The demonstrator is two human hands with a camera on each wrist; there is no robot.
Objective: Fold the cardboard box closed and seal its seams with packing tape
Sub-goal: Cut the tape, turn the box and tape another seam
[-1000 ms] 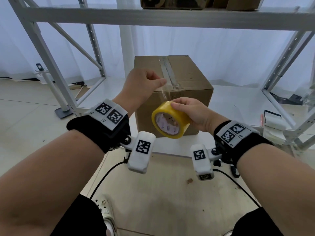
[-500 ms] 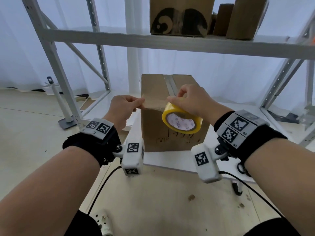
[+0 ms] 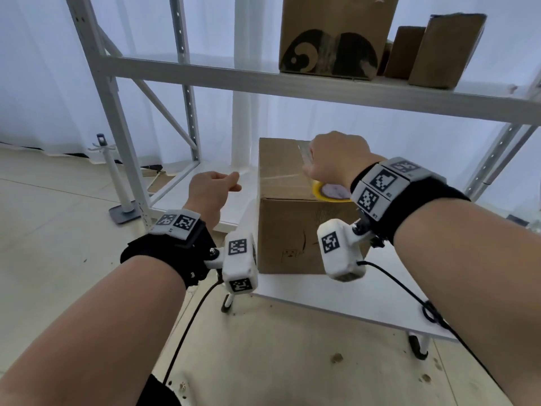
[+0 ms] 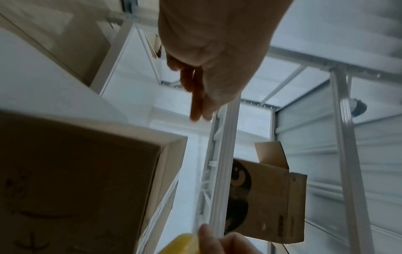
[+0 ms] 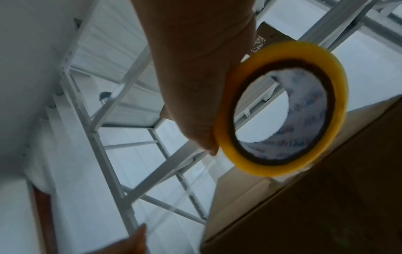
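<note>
A closed brown cardboard box (image 3: 292, 227) stands on a low white shelf board (image 3: 351, 303), with an old tape strip along its top seam. My right hand (image 3: 336, 159) grips a yellow tape roll (image 3: 329, 194) over the right part of the box top; the roll (image 5: 282, 110) shows plainly in the right wrist view. A clear tape strip (image 3: 278, 178) runs from the roll across the front of the top to my left hand (image 3: 213, 186). That hand pinches the strip's end between thumb and fingertips (image 4: 197, 110), just left of the box (image 4: 76, 180).
A white metal rack surrounds the box; its upper shelf (image 3: 292, 83) carries several cardboard boxes (image 3: 330, 39). A rack upright (image 3: 117, 142) and a white floor stand (image 3: 117, 183) are to the left. Black cables (image 3: 187, 332) hang from both wrists over the tiled floor.
The hands have moved apart and stretched the tape. The right hand carried the roll up over the box top; the left hand drew the tape end past the box's left edge.
</note>
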